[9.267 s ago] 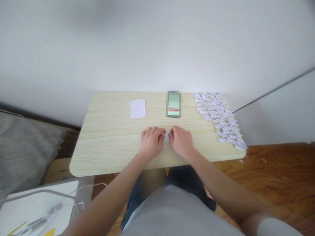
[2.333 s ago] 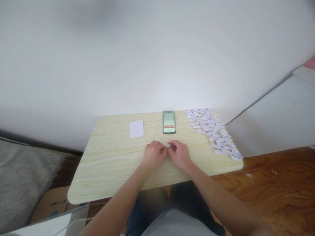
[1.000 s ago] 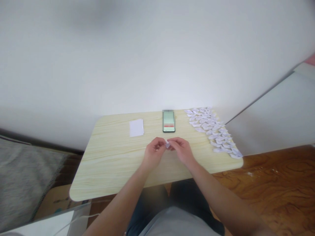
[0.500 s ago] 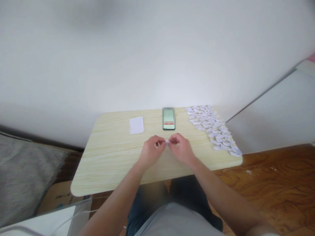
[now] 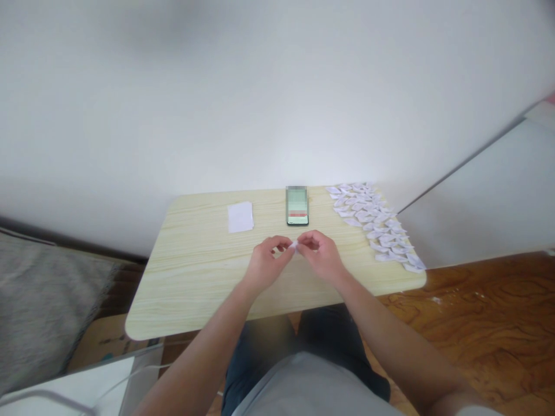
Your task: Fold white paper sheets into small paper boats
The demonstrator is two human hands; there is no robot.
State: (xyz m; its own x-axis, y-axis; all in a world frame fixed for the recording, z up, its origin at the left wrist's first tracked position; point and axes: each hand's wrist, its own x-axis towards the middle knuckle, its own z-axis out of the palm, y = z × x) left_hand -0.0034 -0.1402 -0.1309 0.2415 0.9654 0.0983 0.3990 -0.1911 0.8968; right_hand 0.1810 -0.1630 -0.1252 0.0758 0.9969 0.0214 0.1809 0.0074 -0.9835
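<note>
Between my two hands is a small piece of folded white paper (image 5: 293, 245), mostly covered by the fingertips. My left hand (image 5: 267, 263) pinches it from the left, thumb against fingers. From the other side my right hand (image 5: 321, 255) pinches it too, and the fingertips of both hands nearly meet. Just beyond them a phone (image 5: 297, 208) lies on the table with its screen lit. A stack of white paper sheets (image 5: 240, 217) lies to the left of the phone. Rows of folded white paper pieces (image 5: 366, 215), pointed at the ends, cover the right part of the table.
The light wood-grain table (image 5: 186, 271) has rounded corners and stands against a white wall (image 5: 243, 104). At the lower left are a white surface with a cable (image 5: 130, 378) and a cardboard box (image 5: 102, 341). A grey cloth (image 5: 39, 312) hangs or lies at the far left.
Both hands stay pinched on the small paper, with only slight finger movement; a bit more of the paper shows. The whole view has shifted slightly.
</note>
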